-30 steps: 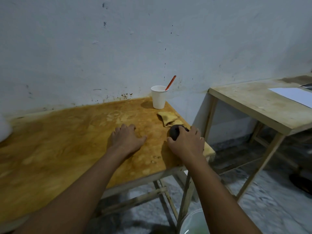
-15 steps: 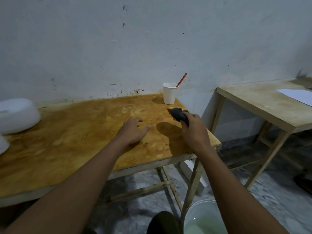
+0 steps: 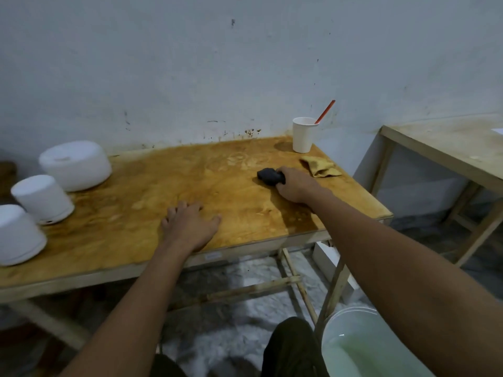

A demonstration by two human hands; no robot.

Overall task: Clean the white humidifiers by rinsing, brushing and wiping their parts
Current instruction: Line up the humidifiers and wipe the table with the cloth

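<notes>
Our right grip (image 3: 295, 185) clasps a dark wad (image 3: 269, 176) on the tabletop (image 3: 163, 186) toward its right edge, near a yellow rag (image 3: 321, 166). Our left grip (image 3: 190, 225) lies flat, fingers loose, by the front edge. Three white humidifiers (image 3: 76, 164) line the left edge.

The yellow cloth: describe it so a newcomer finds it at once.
On the stained wooden table, find the far right corner, where a white paper cup holds a red stick. The yellow cloth lies crumpled before that cup, untouched; the dark object beside it is gripped by the right hand.
</notes>
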